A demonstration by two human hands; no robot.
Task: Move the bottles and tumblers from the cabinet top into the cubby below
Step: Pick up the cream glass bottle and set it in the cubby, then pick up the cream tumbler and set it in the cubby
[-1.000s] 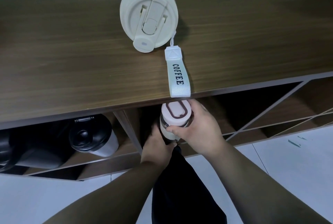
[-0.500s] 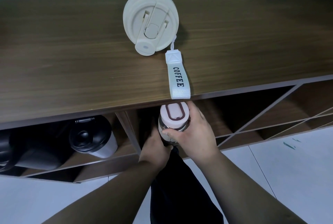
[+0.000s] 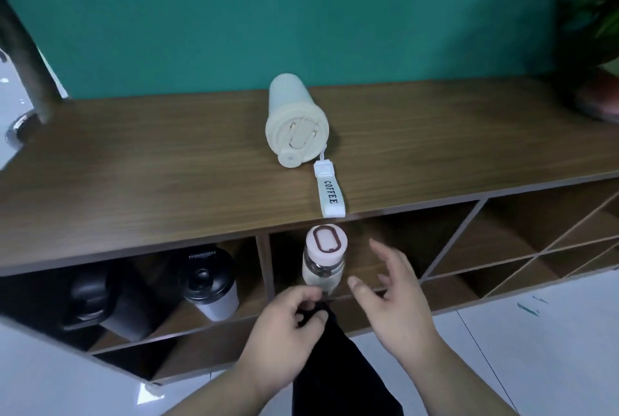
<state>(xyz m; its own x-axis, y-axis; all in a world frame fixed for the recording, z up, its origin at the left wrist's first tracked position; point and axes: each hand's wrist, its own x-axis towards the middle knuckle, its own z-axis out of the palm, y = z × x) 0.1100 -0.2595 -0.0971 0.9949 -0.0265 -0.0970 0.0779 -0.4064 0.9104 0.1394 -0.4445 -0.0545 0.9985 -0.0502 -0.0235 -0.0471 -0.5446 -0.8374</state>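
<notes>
One cream tumbler (image 3: 297, 120) left at 12 o'clock; likely light, smooth-sided. I'd grip mid-body. Right hand (image 3: 395, 301) spread, left hand (image 3: 284, 325) loosely curled, empty.

text: "COFFEE" | on: white strap (image 3: 330, 193) | attached to: cream tumbler (image 3: 296, 125)

plant (image 3: 593, 13) cut off right; bottle (image 3: 323, 261) base hidden.

We see a cream tumbler (image 3: 297, 120) with a white "COFFEE" strap (image 3: 331, 193), a pale-pink-capped bottle (image 3: 324, 256), wood-grain brown cabinet top (image 3: 134, 164), teal wall (image 3: 301, 13), black-lidded white cup (image 3: 211, 285).
</notes>
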